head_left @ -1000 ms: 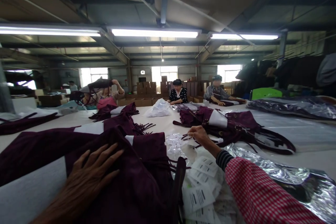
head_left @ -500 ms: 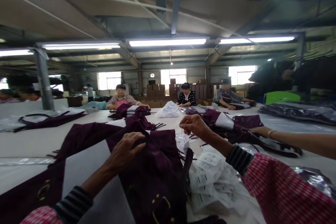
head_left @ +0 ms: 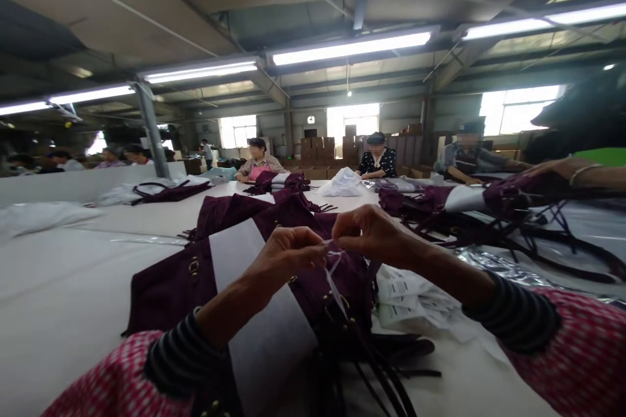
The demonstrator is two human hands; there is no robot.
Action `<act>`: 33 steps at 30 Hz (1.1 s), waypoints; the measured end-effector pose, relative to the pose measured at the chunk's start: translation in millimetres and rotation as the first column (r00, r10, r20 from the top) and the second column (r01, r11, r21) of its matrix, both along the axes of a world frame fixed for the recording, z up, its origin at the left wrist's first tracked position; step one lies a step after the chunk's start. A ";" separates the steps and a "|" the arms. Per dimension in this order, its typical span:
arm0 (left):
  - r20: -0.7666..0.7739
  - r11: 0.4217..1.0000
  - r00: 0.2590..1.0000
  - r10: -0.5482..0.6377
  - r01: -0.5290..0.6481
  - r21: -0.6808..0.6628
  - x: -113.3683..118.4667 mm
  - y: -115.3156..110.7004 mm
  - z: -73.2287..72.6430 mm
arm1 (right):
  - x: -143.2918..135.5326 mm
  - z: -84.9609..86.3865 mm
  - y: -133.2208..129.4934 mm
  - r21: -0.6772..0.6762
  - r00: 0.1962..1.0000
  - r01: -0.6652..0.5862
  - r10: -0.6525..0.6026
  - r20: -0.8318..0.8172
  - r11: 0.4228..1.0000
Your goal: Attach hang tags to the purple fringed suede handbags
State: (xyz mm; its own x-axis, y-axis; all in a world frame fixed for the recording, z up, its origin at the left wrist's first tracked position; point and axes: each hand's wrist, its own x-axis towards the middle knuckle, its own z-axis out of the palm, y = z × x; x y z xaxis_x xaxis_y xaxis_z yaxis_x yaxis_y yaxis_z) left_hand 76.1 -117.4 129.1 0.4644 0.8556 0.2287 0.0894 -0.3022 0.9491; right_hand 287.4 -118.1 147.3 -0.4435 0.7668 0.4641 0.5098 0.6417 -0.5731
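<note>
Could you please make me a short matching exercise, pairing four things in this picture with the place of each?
Things:
1. Clock
2. Labels
3. White paper
4. White strip

Places:
A. Lying across the purple bag
B. Hanging below the fingers of the left hand and right hand
C. On the far wall
D. Heaped on the table

Right pairs: 1-C, 2-D, 3-A, 4-B.

The bag (head_left: 169, 287) is deep purple, its rings (head_left: 193, 266) gold; paper (head_left: 264, 326) and string (head_left: 333, 285) are white. Sleeves (head_left: 587, 332) are red-and-white checked, cuffs (head_left: 518, 313) dark with paler stripes; the tabletop (head_left: 59, 313) is white, a co-worker's blouse (head_left: 387, 166) black with white dots.
</note>
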 end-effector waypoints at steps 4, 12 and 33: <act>0.089 0.999 0.995 0.034 -0.033 -0.009 -2.1 -16.1 -0.1 | 2.1 -10.5 -15.1 -0.092 0.996 -0.004 0.012 0.089 0.996; 0.313 0.986 0.948 0.062 -0.010 -0.165 19.0 -20.2 -32.3 | 12.5 -35.9 -41.5 -0.487 0.942 -0.243 0.084 -0.325 0.839; 0.180 0.939 0.983 0.027 0.036 -0.342 52.9 -34.0 -73.1 | 15.6 -83.6 -39.5 -0.404 0.614 -0.495 -0.019 -0.789 0.769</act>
State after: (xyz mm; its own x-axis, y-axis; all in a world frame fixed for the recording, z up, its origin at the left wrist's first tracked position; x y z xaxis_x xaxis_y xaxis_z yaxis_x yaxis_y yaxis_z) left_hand 129.0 -151.4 56.0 0.4469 0.8946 0.0023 -0.0925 0.0436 0.9948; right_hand 303.0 -157.6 63.8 -0.3665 0.8948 0.2549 -0.3572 0.1176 -0.9266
